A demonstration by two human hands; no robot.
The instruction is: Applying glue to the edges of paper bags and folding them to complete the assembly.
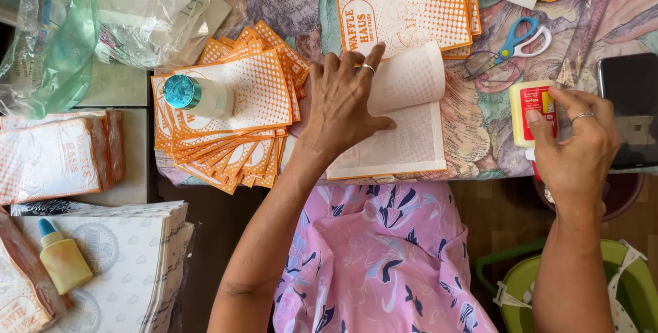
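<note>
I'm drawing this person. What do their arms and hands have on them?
Both arms are bare, with no sleeves showing. The left hand wears a thin silver ring on one finger. The right hand wears a silver ring too. No gloves, watch or bracelets.

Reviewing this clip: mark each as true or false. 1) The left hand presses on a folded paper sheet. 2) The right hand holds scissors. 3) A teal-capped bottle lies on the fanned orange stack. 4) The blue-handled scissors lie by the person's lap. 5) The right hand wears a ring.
1) True: the left hand presses flat on the folded paper sheet.
2) False: the right hand holds a glue bottle; the scissors lie untouched on the table.
3) True: the teal-capped bottle lies on the fanned orange stack.
4) False: they lie farther up the table, beyond the glue bottle.
5) True.
</note>
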